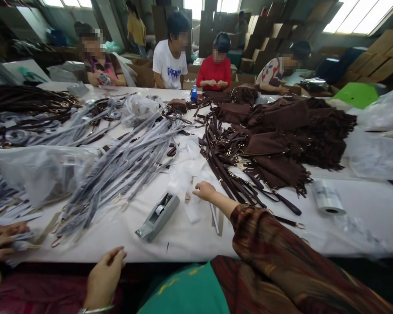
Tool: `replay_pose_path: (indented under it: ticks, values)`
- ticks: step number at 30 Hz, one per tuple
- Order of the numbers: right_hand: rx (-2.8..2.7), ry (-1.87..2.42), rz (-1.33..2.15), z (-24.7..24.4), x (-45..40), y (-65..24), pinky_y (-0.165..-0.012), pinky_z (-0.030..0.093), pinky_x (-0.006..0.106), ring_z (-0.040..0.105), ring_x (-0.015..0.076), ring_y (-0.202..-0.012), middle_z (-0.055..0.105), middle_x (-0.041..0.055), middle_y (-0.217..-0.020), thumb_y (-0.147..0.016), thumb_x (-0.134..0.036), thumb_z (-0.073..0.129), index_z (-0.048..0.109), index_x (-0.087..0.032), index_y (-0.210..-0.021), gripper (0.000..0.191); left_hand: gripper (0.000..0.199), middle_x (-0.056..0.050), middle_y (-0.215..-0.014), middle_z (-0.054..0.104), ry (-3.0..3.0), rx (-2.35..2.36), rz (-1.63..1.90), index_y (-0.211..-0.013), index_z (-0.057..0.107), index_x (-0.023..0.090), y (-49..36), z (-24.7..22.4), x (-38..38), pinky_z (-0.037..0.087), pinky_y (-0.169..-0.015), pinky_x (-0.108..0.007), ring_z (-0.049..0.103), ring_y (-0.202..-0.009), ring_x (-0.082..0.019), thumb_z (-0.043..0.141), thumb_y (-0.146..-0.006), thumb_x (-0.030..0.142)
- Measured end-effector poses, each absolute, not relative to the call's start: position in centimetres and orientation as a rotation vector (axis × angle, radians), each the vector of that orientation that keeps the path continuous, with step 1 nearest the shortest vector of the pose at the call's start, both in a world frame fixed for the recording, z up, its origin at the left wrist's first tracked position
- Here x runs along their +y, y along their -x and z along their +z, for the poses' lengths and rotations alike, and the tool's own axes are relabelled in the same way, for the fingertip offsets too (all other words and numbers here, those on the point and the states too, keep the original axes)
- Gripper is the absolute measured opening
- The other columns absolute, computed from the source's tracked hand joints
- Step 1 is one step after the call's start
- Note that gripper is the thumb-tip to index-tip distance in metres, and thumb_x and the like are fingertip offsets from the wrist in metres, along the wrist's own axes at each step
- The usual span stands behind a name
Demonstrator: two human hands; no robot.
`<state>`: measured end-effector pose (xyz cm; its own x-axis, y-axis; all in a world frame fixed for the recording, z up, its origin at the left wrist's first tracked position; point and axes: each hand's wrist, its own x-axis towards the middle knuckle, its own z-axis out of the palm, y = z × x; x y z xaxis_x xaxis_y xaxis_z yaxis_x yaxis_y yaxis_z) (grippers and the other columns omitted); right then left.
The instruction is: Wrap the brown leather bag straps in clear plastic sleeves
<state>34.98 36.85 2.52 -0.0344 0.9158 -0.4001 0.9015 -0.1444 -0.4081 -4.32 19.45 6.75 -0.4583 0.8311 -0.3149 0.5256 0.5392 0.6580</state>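
Note:
My right hand reaches over the middle of the table, fingers loosely bent and slightly apart, nothing visible in them. Beside its fingertips lie thin white translucent sheets and a small brown piece. My left hand, with a bracelet at the wrist, hovers by the table's front edge; its fingers are half bent and hold nothing I can see. Between the hands stands a grey tape dispenser with a roll in it. Dark brown straps with metal clasps lie beyond my right hand.
Plastic-wrapped straps cover the table's left half. Brown fringed bags are heaped at the right, near a clear film roll. A co-worker's hands are at far left. Several people sit or stand across the table.

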Motion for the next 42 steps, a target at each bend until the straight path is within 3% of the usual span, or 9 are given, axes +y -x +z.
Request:
replay_pose_path:
  ticks: [3, 8, 14, 19, 24, 28, 32, 35, 42]
  values:
    - [-2.024, 2.107, 0.979, 2.1, 34.9, -34.5, -0.088, 0.044, 0.031, 0.059, 0.028, -0.109, 0.064, 0.015, -0.119, -0.072, -0.037, 0.073, 0.076, -0.017, -0.096, 0.032, 0.039, -0.005, -0.077, 0.076, -1.105, 2.029, 0.56, -0.09, 0.072, 0.02, 0.0, 8.7, 19.0, 0.059, -0.062, -0.035, 0.073, -0.073, -0.029, 0.062, -0.067, 0.05]
    - [-1.87, 2.013, 1.046, 2.9, 33.9, -35.3, -0.079, 0.044, 0.027, 0.063, 0.0213, -0.091, 0.073, 0.011, -0.091, -0.077, -0.021, 0.062, 0.075, -0.014, -0.078, 0.014, 0.041, -0.008, -0.089, 0.076, -1.319, 1.919, 0.496, -0.09, 0.071, 0.019, -3.9, 9.9, 17.5, 0.058, -0.074, -0.036, 0.072, -0.085, -0.029, 0.057, -0.072, 0.053]
    - [-1.582, 1.684, 1.024, 10.2, 38.8, -37.0, -0.076, 0.045, 0.024, 0.062, 0.0177, -0.086, 0.069, 0.0043, -0.078, -0.08, -0.034, 0.058, 0.067, -0.015, -0.071, 0.023, 0.039, -0.009, -0.089, 0.074, -1.452, 1.852, 0.467, -0.094, 0.069, 0.017, -6.6, 11.5, 18.1, 0.056, -0.073, -0.036, 0.07, -0.085, -0.028, 0.053, -0.077, 0.048]
    - [-1.344, 1.365, 1.164, 17.9, 41.4, -38.1, -0.056, 0.048, 0.022, 0.062, 0.0125, -0.061, 0.062, -0.0002, -0.067, -0.083, -0.049, 0.052, 0.055, -0.017, -0.079, 0.032, 0.037, -0.01, -0.092, 0.073, -1.579, 1.746, 0.623, -0.097, 0.068, 0.015, -9.7, 14.4, 20.8, 0.056, -0.076, -0.036, 0.069, -0.085, -0.026, 0.053, -0.079, 0.044]
    - [-1.237, 1.098, 1.324, 23.4, 37.7, -37.0, -0.037, 0.042, 0.02, 0.059, 0.0116, -0.046, 0.062, -0.0021, -0.066, -0.075, -0.058, 0.061, 0.049, -0.02, -0.083, 0.04, 0.051, -0.014, -0.123, 0.062, -1.742, 1.492, 0.92, -0.126, 0.055, 0.015, -13.6, 18.3, 23.1, 0.056, -0.086, -0.037, 0.063, -0.11, -0.026, 0.06, -0.083, 0.043]
    - [-1.152, 0.833, 1.586, 25.8, 32.7, -34.4, -0.034, 0.041, 0.018, 0.058, 0.0106, -0.043, 0.064, -0.002, -0.065, -0.062, -0.045, 0.081, 0.056, -0.017, -0.079, 0.041, 0.073, -0.016, -0.144, 0.049, -1.772, 1.22, 1.078, -0.141, 0.042, 0.018, -17.5, 21.3, 24.5, 0.047, -0.103, -0.041, 0.049, -0.131, -0.029, 0.071, -0.078, 0.04]
    - [-1.121, 0.751, 1.64, 27.5, 31.0, -33.9, -0.037, 0.045, 0.019, 0.06, 0.0125, -0.045, 0.061, -0.0034, -0.055, -0.065, -0.04, 0.081, 0.058, -0.017, -0.077, 0.035, 0.049, -0.013, -0.112, 0.072, -1.58, 1.023, 0.895, -0.118, 0.063, 0.013, -20.5, 20.8, 24.7, 0.052, -0.094, -0.04, 0.068, -0.101, -0.027, 0.071, -0.078, 0.042]
    - [-0.942, 0.729, 1.529, 28.5, 33.0, -36.1, -0.037, 0.045, 0.018, 0.063, 0.0131, -0.049, 0.063, -0.0027, -0.059, -0.067, -0.033, 0.08, 0.057, -0.017, -0.077, 0.03, 0.031, -0.009, -0.093, 0.077, -1.547, 1.052, 0.703, -0.096, 0.073, 0.014, -20.8, 18.3, 23.3, 0.053, -0.089, -0.038, 0.07, -0.09, -0.025, 0.07, -0.078, 0.04]
    - [-0.579, 0.915, 1.203, 26.4, 37.8, -43.8, -0.042, 0.049, 0.018, 0.062, 0.0112, -0.052, 0.063, -0.0029, -0.061, -0.073, -0.014, 0.066, 0.057, -0.017, -0.079, 0.011, 0.026, -0.005, -0.085, 0.076, -1.51, 1.16, 0.512, -0.083, 0.074, 0.018, -16.4, 14.1, 17.3, 0.05, -0.084, -0.031, 0.068, -0.084, -0.022, 0.06, -0.084, 0.04]
